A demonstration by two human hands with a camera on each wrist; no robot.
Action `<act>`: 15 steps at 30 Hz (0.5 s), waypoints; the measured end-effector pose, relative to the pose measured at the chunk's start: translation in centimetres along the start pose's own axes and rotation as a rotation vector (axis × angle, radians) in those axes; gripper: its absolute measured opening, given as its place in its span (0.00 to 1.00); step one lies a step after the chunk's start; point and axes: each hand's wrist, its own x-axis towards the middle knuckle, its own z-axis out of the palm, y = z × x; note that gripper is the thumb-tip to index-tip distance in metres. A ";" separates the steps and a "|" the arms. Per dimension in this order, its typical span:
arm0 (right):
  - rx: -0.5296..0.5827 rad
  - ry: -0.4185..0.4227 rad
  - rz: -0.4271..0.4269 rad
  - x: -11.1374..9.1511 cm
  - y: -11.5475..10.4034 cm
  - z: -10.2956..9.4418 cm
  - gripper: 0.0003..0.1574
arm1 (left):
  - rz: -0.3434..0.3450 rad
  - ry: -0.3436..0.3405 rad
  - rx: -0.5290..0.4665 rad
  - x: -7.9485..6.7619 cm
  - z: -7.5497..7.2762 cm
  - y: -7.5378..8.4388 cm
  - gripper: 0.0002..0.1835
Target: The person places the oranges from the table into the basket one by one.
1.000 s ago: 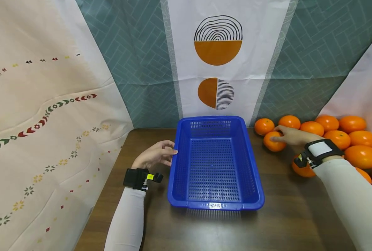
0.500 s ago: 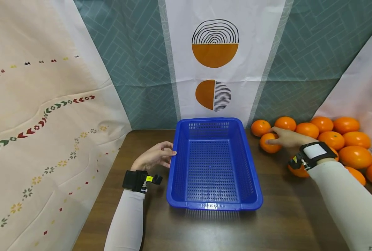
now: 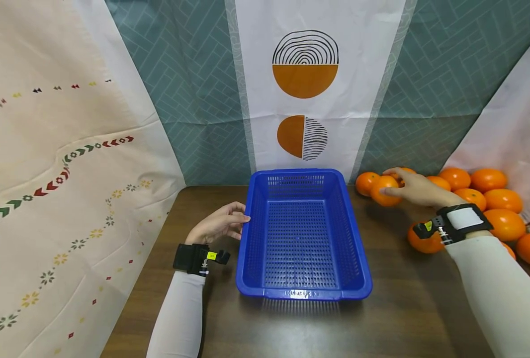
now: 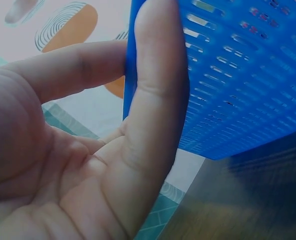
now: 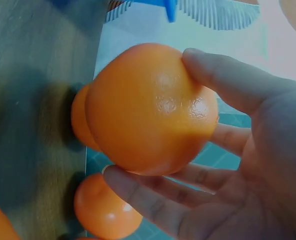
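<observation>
A blue plastic basket (image 3: 301,294) with perforated walls stands on the table, and nothing lies inside it. At its left rim, my left hand (image 3: 220,222) pinches the edge between thumb and fingers; the left wrist view shows fingers (image 4: 160,75) against the perforated side. My right hand (image 3: 419,190) holds an orange (image 3: 385,191) at the back right, lifted off the table. In the right wrist view, thumb and fingers curl round this orange (image 5: 150,110), with another orange (image 5: 80,117) partly hidden behind it.
Several more oranges (image 3: 506,224) crowd the table's right side, some hidden by the right arm. One orange (image 3: 367,184) sits near the basket's back right corner. Patterned cloth (image 3: 216,99) hangs behind the brown wooden table (image 3: 283,333).
My right hand has raised the orange from the table and drawn slightly up. The left hand stays at the basket's rim. The view has shifted a little.
</observation>
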 end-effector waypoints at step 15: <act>0.046 0.135 -0.071 0.4 -4.8 -1.0 0.46 | 0.005 -0.003 0.005 0.1 -0.1 -0.3 0.18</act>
